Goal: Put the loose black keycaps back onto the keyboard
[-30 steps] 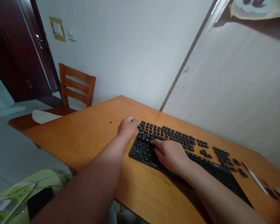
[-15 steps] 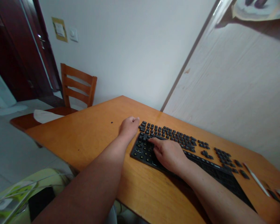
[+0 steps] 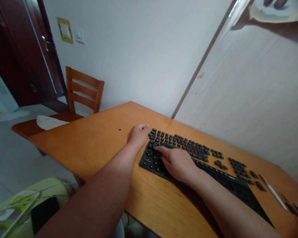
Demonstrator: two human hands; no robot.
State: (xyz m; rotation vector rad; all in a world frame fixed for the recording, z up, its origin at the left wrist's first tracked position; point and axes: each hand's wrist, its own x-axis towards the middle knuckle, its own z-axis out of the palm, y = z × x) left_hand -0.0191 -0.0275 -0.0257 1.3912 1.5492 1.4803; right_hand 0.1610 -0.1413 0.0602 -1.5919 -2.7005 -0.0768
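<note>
in the head view, a flat black keyboard (image 3: pixel 234 188) lay on the bench (image 3: pixel 151 195), a smooth orange-brown wooden top with faint grain. it was a long, low plastic slab with square corners; pale round spots dotted the open sockets at its left end, and a strip of small buttons ran along its far edge. its long axis ran aslant, from beside the left hand (image 3: pixel 138 135) down toward the lower right, with its narrow left end on the left hand's side.

just beyond the far edge, loose key caps (image 3: pixel 186 145), small blocky black pieces, lay in rows and clusters roughly in line with the keyboard.

the right hand (image 3: pixel 180 162) lay over the keyboard's left part, the forefinger stretched out to a key near that end and the other fingers curled under; whether those closed on anything could not be told. the left hand rested on the wood beside the loose caps, fingers folded inward; what they held, if anything, was hidden.

a slender white stick (image 3: pixel 273 191) lay near the right end. past the left edge stood a slatted wooden chair (image 3: pixel 84 88) with a limp white cloth (image 3: pixel 49 123) on its seat.
</note>
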